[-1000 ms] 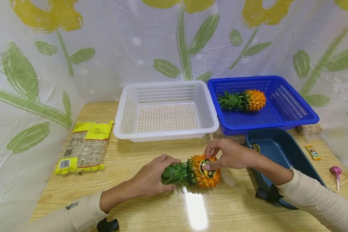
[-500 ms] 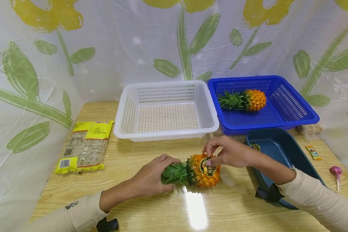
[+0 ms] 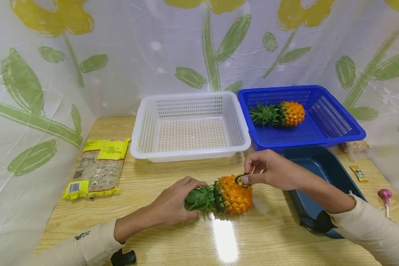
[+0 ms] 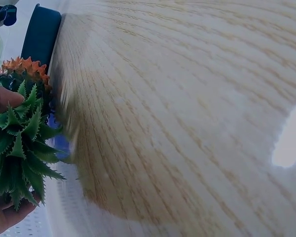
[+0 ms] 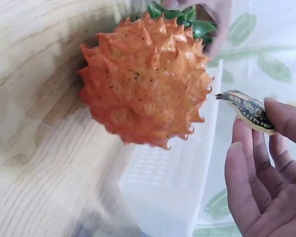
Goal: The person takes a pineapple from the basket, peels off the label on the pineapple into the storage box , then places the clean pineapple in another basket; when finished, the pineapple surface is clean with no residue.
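Your right fingers are pinching the sticker, just above the pineapple's right end. It's lying on its side on the table, crown pointing left, where your left hand is gripping the leaves.

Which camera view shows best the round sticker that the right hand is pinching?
The right wrist view: the sticker is close and large there, pinched in the right hand and clear of the pineapple. The head view shows it only as a small dark ring just above the fruit. The left wrist view does not show it.
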Tool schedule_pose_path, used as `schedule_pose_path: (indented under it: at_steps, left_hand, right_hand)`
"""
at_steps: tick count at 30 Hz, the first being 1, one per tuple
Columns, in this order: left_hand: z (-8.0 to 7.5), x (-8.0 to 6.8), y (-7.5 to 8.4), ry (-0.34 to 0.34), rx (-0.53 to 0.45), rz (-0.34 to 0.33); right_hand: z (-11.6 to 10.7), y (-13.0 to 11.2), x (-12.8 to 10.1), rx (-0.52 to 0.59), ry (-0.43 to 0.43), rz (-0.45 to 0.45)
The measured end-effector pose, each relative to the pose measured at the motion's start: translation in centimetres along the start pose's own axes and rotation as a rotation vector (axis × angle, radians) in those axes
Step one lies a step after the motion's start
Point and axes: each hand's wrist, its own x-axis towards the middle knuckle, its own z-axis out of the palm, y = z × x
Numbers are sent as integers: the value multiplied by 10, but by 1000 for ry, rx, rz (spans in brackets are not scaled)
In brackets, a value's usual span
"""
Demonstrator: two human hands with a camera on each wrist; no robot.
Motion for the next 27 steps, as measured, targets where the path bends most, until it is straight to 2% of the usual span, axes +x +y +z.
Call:
schedule_pose_path:
  at_steps: [15,23,27]
  left_hand:
    - [-1,1,1,-2,-2,-1]
    - [-1,1,0,-2,2,-3]
    - [-1,1,0,-5,3,-7]
  right_hand:
    - [-17,19,-22,7,10,16]
    - [-34,29,-40,-7,65,108]
    - [-43,36,-49,-32,93,125]
